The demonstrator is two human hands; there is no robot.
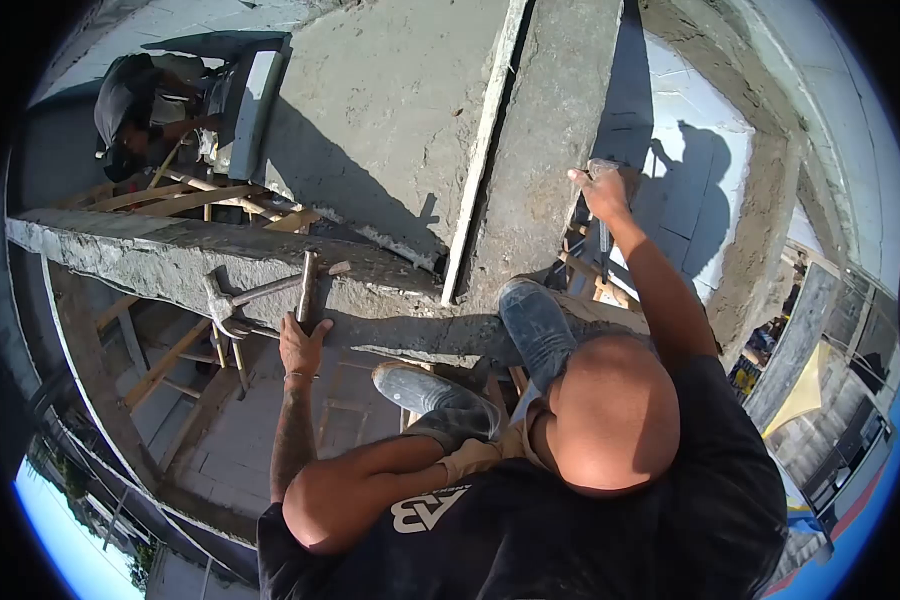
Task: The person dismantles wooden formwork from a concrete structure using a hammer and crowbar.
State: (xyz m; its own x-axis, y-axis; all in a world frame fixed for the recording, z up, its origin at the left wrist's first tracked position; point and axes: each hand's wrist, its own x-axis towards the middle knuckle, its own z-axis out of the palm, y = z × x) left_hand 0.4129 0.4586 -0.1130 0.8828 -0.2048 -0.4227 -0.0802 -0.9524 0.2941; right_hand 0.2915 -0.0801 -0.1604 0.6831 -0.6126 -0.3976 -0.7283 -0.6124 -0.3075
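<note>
My left hand (301,348) is at the edge of a concrete beam (390,297), its thumb and fingers closed around the lower end of a short metal bar (309,283). A claw hammer (224,306) lies on the beam just left of the bar, its handle reaching toward it. A small broken chunk (341,268) sits right of the bar. My right arm stretches forward, and my right hand (607,193) is closed at the side of the wide concrete beam (540,150). What it grips is hidden; a thin dark metal piece (604,245) shows below it.
My shoes (535,325) rest on the beam, with openings and timber props (175,355) below. A pale wooden strip (485,150) runs along a dark gap. Beyond it lies a grey concrete slab (380,110). Another person (135,110) bends over at the upper left.
</note>
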